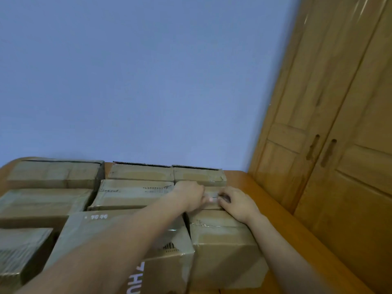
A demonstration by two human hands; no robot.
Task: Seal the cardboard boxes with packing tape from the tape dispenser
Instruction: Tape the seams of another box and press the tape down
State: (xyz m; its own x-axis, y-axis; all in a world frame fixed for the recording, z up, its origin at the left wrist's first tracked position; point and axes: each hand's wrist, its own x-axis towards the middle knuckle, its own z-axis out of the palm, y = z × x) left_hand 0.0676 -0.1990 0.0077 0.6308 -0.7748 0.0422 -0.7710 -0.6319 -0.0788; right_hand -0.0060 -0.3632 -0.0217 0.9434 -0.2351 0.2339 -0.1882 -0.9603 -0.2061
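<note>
Your left hand (191,195) and your right hand (238,203) meet over a small cardboard box (212,203) in the middle row at the right side of the wooden table (252,187). Between the two hands there is a short piece of clear tape (212,198); both hands seem to pinch it, fingers curled, but the blur makes this unsure. The box is brown, mostly hidden under your hands. Other taped brown boxes (135,194) stand close around it. You cannot see the tape dispenser.
</note>
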